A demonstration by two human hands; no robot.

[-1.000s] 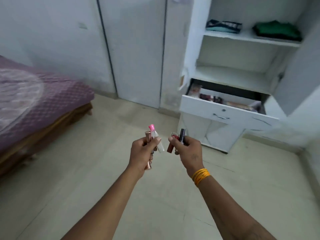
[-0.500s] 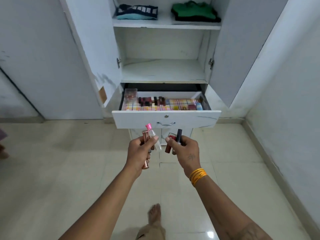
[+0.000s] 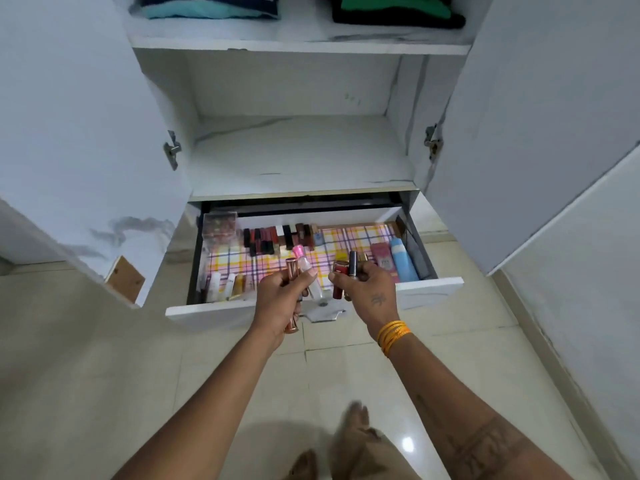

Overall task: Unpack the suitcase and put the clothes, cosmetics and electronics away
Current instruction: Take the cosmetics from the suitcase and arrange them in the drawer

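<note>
The left hand (image 3: 280, 296) gripped a rose-gold tube (image 3: 290, 296) and pink-capped clear bottle (image 3: 306, 271); the right hand (image 3: 367, 289) clutched red and black lipsticks (image 3: 344, 271) above the open white drawer (image 3: 311, 306). Such crowded fingers risked dropping one outside.

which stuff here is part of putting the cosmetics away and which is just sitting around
Part of the job:
- left hand gripping a rose-gold tube and a pink-capped bottle
- right hand gripping a red lipstick and a black tube
- open drawer with checked liner

Just lying about:
- folded green garment and folded blue garment on the top shelf
- blue bottle already in the drawer
</note>
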